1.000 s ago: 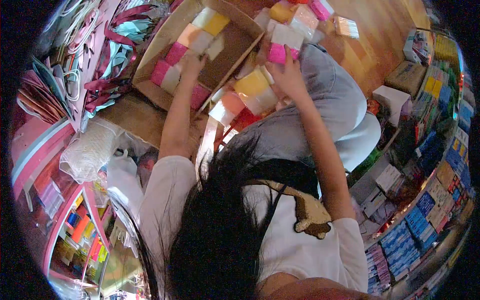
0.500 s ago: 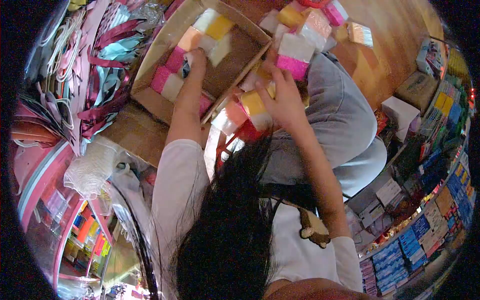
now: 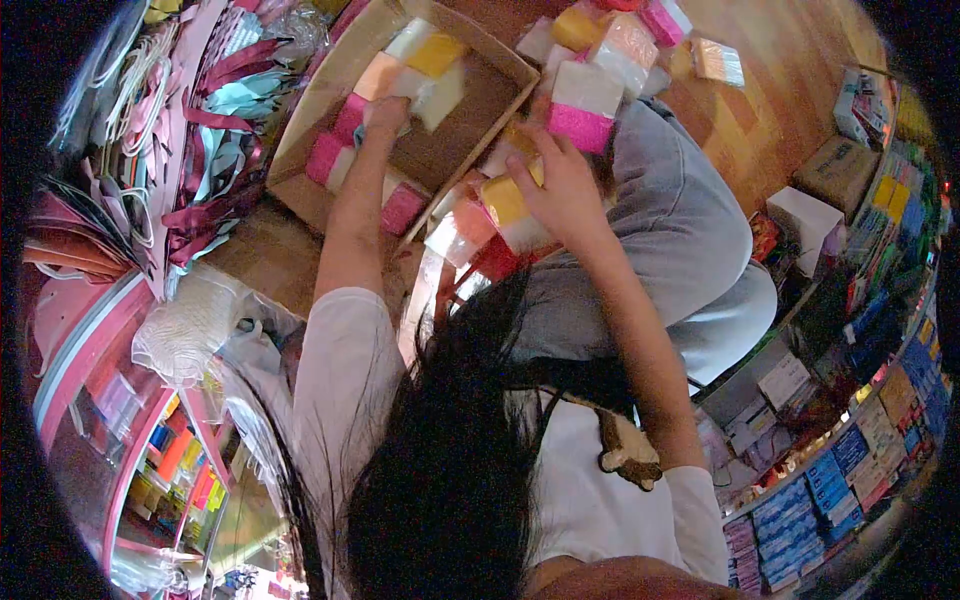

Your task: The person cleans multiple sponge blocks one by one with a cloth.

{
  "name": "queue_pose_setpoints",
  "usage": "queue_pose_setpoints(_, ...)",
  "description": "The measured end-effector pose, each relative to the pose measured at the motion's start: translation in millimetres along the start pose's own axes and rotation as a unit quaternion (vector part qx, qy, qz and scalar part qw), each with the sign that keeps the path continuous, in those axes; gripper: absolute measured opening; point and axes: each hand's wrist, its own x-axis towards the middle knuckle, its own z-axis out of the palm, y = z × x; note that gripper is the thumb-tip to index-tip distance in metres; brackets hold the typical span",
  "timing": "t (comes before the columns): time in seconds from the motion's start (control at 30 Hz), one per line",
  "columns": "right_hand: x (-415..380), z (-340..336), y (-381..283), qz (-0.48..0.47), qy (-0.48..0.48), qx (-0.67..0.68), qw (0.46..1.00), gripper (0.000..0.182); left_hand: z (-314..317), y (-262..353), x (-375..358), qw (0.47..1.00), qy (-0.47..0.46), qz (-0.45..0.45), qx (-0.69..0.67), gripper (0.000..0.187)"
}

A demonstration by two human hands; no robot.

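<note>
My left hand [image 3: 388,116] is inside an open cardboard box [image 3: 300,205], its fingers curled down among plastic-wrapped coloured blocks. What it grips, if anything, is hidden. An orange block [image 3: 377,76], a yellow block [image 3: 437,54] and a cream block [image 3: 441,100] lie just beyond it; pink and cream ones sit nearer the box's left side. Outside the box, my right hand [image 3: 566,195] has its fingers spread beside a yellow wrapped block [image 3: 506,202], with part of the hand over that pile. A white-and-pink block [image 3: 583,108] lies past my right fingertips.
More wrapped blocks [image 3: 622,50] are heaped on the wooden floor [image 3: 780,130], and one orange-and-white block [image 3: 719,62] lies apart. Ribbons and cords [image 3: 215,120] hang at the left. Boxed goods [image 3: 800,510] line the right. My bent leg [image 3: 680,235] borders the pile.
My left hand has shifted slightly up and left inside the box, uncovering more of the near pink block. My right hand stays almost where it was, by the yellow block.
</note>
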Motion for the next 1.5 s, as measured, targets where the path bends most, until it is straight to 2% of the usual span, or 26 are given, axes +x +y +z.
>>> queue_pose_setpoints(0.03,-0.5,0.9,0.9,-0.003,0.001,-0.008,1.0,0.04,-11.5,0.3,-4.5,1.0,-0.02,-0.013,-0.005,0.027)
queue_pose_setpoints(0.13,-1.0,4.0,5.1,-0.003,0.001,0.0,1.0,0.038,-27.9,-13.8,-12.6,0.998,-0.015,0.063,0.024,0.029)
queue_pose_setpoints(0.23,-1.8,3.8,7.3,-0.023,0.015,0.001,1.0,0.036,-54.6,-29.8,-22.2,0.996,-0.019,0.091,0.001,0.031)
queue_pose_setpoints(0.33,-2.1,0.4,4.4,-0.008,0.016,0.007,1.0,0.037,-89.0,-32.5,-57.0,0.991,0.017,0.123,-0.047,0.032)
queue_pose_setpoints(0.43,-3.1,0.1,5.1,0.008,0.059,0.054,0.997,0.038,-138.9,-9.5,-110.5,0.992,0.061,0.096,-0.048,0.03)
queue_pose_setpoints(0.5,1.6,-0.2,9.1,0.072,0.023,0.206,0.976,0.045,-156.9,-2.6,-134.8,0.976,0.096,0.16,-0.115,0.028)
queue_pose_setpoints(0.53,1.2,-4.8,7.1,0.1,0.003,0.28,0.955,0.049,-169.9,4.4,-151.1,0.964,0.113,0.191,-0.149,0.027)
queue_pose_setpoints(0.57,-2.8,-11.9,5.3,0.14,-0.029,0.387,0.911,0.055,-182.5,13.7,-169.2,0.958,0.123,0.212,-0.15,0.025)
queue_pose_setpoints(0.63,-14.5,-38.2,-6.1,0.211,-0.096,0.579,0.782,0.068,-220.8,49.0,-218.5,0.944,0.143,0.255,-0.154,0.022)
queue_pose_setpoints(0.73,-23.4,-62.3,3.2,0.223,-0.223,0.714,0.625,0.08,-247.8,85.4,-265.7,0.923,0.142,0.354,-0.045,0.023)
queue_pose_setpoints(0.77,-33.7,-69.1,2.6,0.167,-0.227,0.779,0.56,0.079,-252.1,99.2,-279.2,0.902,0.176,0.393,-0.019,0.02)
queue_pose_setpoints(0.83,-63.2,-85.9,-8.0,0.102,-0.166,0.797,0.572,0.081,-256.3,125.7,-301.8,0.85,0.239,0.468,0.035,0.015)
queue_pose_setpoints(0.9,-79.1,-89.2,-2.6,0.05,-0.143,0.807,0.57,0.077,-254.4,146.1,-315.4,0.835,0.27,0.477,0.052,0.016)
queue_pose_setpoints(0.97,-88.7,-92.2,9.6,0.041,-0.116,0.848,0.516,0.073,-257.2,158.6,-328.2,0.836,0.276,0.47,0.059,0.017)
queue_pose_setpoints(1.07,-102.3,-104.6,23.9,0.013,-0.097,0.888,0.45,0.07,-262.0,164.5,-341.2,0.807,0.41,0.396,-0.156,0.019)
queue_pose_setpoints(1.1,-105.1,-108.3,27.4,0.001,-0.095,0.897,0.431,0.069,-261.9,169.7,-347.3,0.757,0.426,0.397,-0.296,0.019)
queue_pose_setpoints(1.13,-103.6,-103.5,34.1,-0.042,-0.104,0.907,0.405,0.065,-254.2,185.8,-347.1,0.669,0.435,0.393,-0.456,0.021)
queue_pose_setpoints(1.17,-99.0,-92.7,43.6,-0.085,-0.113,0.914,0.38,0.062,-250.9,198.7,-348.3,0.688,0.454,0.389,-0.412,0.027)
queue_pose_setpoints(1.2,-101.1,-90.2,43.4,-0.091,-0.089,0.913,0.387,0.059,-246.6,212.1,-349.4,0.704,0.473,0.381,-0.367,0.033)
queue_pose_setpoints(1.23,-103.3,-87.6,43.2,-0.098,-0.064,0.911,0.395,0.057,-235.8,233.7,-346.1,0.745,0.45,0.39,-0.3,0.039)
queue_pose_setpoints(1.27,-110.8,-88.1,30.7,-0.068,-0.006,0.898,0.435,0.054,-227.4,253.5,-341.8,0.781,0.424,0.395,-0.233,0.045)
queue_pose_setpoints(1.3,-116.2,-88.2,24.6,-0.038,0.052,0.88,0.471,0.051,-226.4,264.9,-340.6,0.792,0.439,0.371,-0.206,0.045)
queue_pose_setpoints(1.37,-114.6,-88.0,38.7,-0.121,-0.068,0.931,0.338,0.048,-231.6,280.1,-333.7,0.808,0.467,0.327,-0.149,0.047)
queue_pose_setpoints(1.4,-114.8,-87.8,44.4,-0.161,-0.126,0.942,0.266,0.047,-239.2,280.8,-320.7,0.794,0.468,0.34,-0.186,0.046)
queue_pose_setpoints(1.43,-117.2,-92.0,40.9,-0.157,-0.071,0.92,0.352,0.046,-249.6,278.1,-302.7,0.779,0.468,0.353,-0.223,0.045)
queue_pose_setpoints(1.5,-113.5,-86.8,41.1,-0.129,-0.013,0.898,0.42,0.046,-266.2,278.0,-292.9,0.755,0.458,0.371,-0.286,0.04)
